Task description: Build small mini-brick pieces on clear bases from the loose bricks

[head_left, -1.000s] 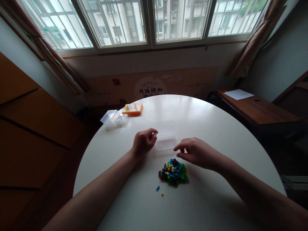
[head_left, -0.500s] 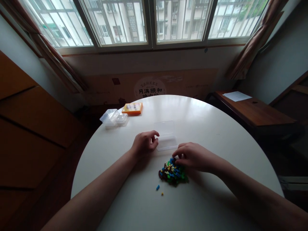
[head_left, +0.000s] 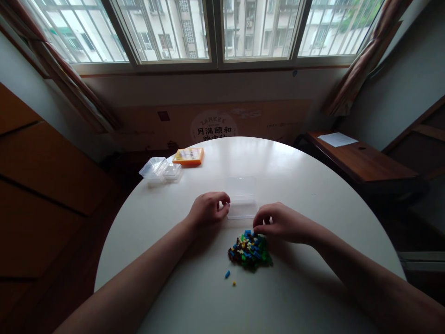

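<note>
At the middle of the round white table, my left hand (head_left: pixel 209 207) is curled at the left edge of an open clear plastic box (head_left: pixel 242 208), thumb and forefinger bent around that edge. The box's lid (head_left: pixel 241 186) lies back on the far side. My right hand (head_left: pixel 280 222) is at the upper right of a pile of small building bricks (head_left: pixel 248 250) in blue, green, brown, yellow and cream. Its fingertips are pinched together just over the pile; whatever is between them is hidden. A loose blue brick (head_left: pixel 227 274) and a tiny yellow piece (head_left: pixel 234 283) lie nearer me.
Toward the table's far left edge stand clear plastic containers (head_left: pixel 155 170) and an orange box (head_left: pixel 188 157). A brown wooden desk (head_left: pixel 368 160) with a white paper (head_left: pixel 337 139) is beyond the table on the right. A window and curtains are behind.
My right hand has lifted slightly off the pile, its fingertips drawing back a little to the right. My left hand stays at the box. The whole view has shifted slightly.
</note>
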### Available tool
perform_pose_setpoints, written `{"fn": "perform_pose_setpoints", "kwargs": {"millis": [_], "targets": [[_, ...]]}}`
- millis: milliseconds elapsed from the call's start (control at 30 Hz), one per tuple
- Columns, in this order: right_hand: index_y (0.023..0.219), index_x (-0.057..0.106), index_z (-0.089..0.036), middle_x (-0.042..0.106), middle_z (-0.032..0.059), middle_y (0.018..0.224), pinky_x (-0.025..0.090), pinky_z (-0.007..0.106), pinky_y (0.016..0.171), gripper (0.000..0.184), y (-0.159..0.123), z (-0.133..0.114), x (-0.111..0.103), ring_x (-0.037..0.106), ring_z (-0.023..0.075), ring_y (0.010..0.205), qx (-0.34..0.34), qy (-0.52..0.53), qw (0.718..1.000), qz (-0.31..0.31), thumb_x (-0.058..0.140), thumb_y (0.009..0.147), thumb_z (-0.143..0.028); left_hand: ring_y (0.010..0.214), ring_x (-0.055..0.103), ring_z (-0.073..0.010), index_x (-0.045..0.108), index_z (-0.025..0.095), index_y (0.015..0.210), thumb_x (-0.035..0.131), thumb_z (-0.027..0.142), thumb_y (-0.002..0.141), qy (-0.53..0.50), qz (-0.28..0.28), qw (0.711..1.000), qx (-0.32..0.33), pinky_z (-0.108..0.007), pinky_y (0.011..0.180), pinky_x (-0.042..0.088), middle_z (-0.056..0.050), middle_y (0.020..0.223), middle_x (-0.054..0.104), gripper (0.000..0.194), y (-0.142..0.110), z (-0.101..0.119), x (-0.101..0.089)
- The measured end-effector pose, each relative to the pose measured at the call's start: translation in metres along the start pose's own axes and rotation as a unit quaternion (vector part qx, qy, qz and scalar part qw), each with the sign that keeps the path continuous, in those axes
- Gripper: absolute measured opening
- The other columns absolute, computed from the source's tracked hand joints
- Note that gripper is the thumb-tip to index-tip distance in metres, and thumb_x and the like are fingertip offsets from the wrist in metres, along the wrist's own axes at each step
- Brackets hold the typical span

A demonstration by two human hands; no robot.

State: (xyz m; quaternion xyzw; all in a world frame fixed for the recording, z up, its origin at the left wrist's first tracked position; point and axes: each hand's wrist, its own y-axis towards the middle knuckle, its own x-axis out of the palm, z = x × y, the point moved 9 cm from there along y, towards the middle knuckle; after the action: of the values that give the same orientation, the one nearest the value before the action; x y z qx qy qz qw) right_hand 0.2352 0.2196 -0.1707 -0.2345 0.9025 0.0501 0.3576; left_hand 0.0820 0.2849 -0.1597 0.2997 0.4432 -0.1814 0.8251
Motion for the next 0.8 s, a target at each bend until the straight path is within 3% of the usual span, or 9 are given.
{"fn": "perform_pose_setpoints", "kwargs": {"millis": [133, 300, 433, 633, 800], "targets": [[0.088, 0.075, -0.019, 0.07, 0.0027, 0.082, 0.047, 0.023, 0.063, 0.017, -0.003, -0.005, -0.015, 0.06, 0.0119, 0.071, -0.03, 0.061, 0.997, 0.042, 0.068, 0.086, -0.035, 0.058, 0.055, -0.0115, 0.067, 0.021, 0.078, 0.06, 0.018, 0.077, -0.001, -0.011, 1.0, -0.001, -0.022, 0.058, 0.043, 0.002, 0.068, 0.065, 0.007, 0.0, 0.0, 0.002], [0.086, 0.075, -0.02, 0.069, 0.0028, 0.08, 0.047, 0.024, 0.06, 0.017, -0.008, -0.011, -0.033, 0.057, 0.0102, 0.065, -0.091, 0.027, 0.975, 0.2, 0.068, 0.087, -0.036, 0.058, 0.054, -0.0109, 0.068, 0.02, 0.079, 0.06, 0.016, 0.079, -0.009, -0.021, 1.0, 0.015, -0.021, 0.057, 0.041, 0.002, 0.066, 0.062, 0.008, -0.002, 0.002, 0.004], [0.089, 0.074, -0.02, 0.068, 0.0028, 0.081, 0.046, 0.023, 0.056, 0.01, -0.012, -0.018, -0.034, 0.057, 0.0097, 0.064, -0.154, 0.009, 0.945, 0.288, 0.069, 0.087, -0.029, 0.059, 0.054, -0.0104, 0.071, 0.02, 0.089, 0.062, 0.017, 0.083, -0.012, 0.022, 0.998, 0.056, -0.022, 0.058, 0.043, 0.001, 0.071, 0.063, 0.011, -0.004, 0.015, -0.005], [0.094, 0.073, -0.02, 0.069, 0.004, 0.087, 0.051, 0.023, 0.06, 0.008, -0.018, -0.032, -0.028, 0.063, 0.0112, 0.072, -0.218, 0.013, 0.924, 0.314, 0.069, 0.088, -0.022, 0.069, 0.063, -0.0112, 0.071, 0.022, 0.104, 0.066, 0.025, 0.089, -0.05, 0.087, 0.981, 0.164, -0.023, 0.064, 0.051, -0.003, 0.091, 0.07, 0.016, -0.013, 0.052, -0.021], [0.093, 0.073, -0.019, 0.069, 0.0034, 0.084, 0.049, 0.022, 0.058, 0.008, -0.014, -0.032, -0.022, 0.061, 0.0102, 0.068, -0.222, 0.039, 0.924, 0.309, 0.07, 0.086, -0.022, 0.076, 0.066, -0.0125, 0.071, 0.021, 0.098, 0.068, 0.022, 0.088, -0.067, 0.105, 0.971, 0.203, -0.023, 0.069, 0.052, -0.002, 0.088, 0.071, 0.01, -0.017, 0.063, -0.023]]}}
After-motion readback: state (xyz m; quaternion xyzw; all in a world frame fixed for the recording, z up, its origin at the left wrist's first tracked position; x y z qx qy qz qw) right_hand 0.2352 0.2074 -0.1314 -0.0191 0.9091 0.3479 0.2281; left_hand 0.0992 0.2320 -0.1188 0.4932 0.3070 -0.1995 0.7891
